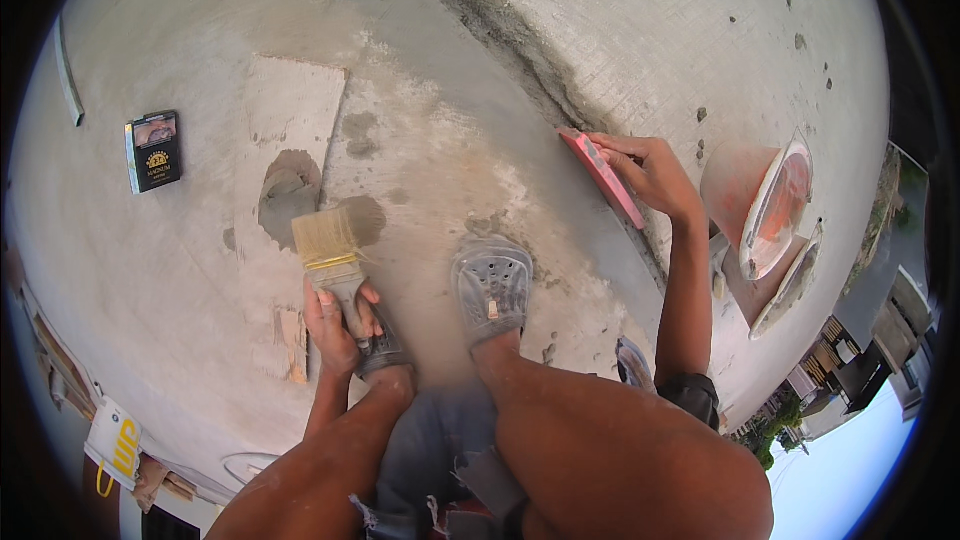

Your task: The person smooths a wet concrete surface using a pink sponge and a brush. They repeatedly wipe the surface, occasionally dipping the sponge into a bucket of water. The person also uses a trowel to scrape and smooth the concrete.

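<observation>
My left hand (338,325) is closed round the handle of a wide paintbrush (328,242) with pale bristles pointing away from me, just above my left clog. Over to the right, my right hand (650,172) grips a pink plastering float (608,180), tilted on its edge against the surface. The float touches a strip of smooth wet mortar (555,175), beside a ridge of rough dark mortar (500,25). Left of the brush, a dab of grey mortar (288,198) sits on a flat pale board (290,100).
Two buckets lie tipped at the right, the nearer smeared orange bucket (775,210) and a second bucket (785,290). A dark cigarette pack (155,152) lies at the left, below a thin metal strip (68,75). My grey clog (492,285) stands in the middle. Crumbs of mortar (701,115) dot the right side.
</observation>
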`<state>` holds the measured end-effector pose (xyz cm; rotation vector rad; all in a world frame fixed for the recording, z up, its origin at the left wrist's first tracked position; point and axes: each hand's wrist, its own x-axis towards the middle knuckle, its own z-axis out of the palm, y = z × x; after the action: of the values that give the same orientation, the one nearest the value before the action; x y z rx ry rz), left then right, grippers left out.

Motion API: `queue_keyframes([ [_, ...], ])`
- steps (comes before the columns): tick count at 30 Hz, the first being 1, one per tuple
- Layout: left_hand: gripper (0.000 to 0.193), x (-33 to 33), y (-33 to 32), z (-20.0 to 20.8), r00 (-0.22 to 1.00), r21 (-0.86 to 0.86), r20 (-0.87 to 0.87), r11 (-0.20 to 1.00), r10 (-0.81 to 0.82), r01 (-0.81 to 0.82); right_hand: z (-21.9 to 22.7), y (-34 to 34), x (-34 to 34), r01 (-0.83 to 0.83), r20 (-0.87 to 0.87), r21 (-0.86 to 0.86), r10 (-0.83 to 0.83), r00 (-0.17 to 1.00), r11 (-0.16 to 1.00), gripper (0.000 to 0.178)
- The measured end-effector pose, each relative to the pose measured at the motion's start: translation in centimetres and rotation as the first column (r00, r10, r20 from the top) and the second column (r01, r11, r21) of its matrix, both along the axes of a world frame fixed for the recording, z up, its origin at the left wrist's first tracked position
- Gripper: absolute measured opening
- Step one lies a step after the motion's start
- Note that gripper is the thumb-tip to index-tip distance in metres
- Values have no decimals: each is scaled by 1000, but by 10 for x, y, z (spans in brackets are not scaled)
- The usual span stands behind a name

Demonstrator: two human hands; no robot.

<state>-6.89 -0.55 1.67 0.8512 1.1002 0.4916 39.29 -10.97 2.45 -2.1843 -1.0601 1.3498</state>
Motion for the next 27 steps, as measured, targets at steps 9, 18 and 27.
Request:
queue_keyframes([
  [9,57,1,1,1,999,6,-34,1000,-3,3,2,-33,21,140,-70,104,-133,989,985,32],
  [18,54,1,-1,-1,1000,29,-29,1000,0,1,-16,68,-1,3,28,217,-10,1000,976,34],
  [27,52,0,0,1,999,41,-42,999,-7,8,0,-72,-2,105,-33,-69,-108,994,992,32],
])
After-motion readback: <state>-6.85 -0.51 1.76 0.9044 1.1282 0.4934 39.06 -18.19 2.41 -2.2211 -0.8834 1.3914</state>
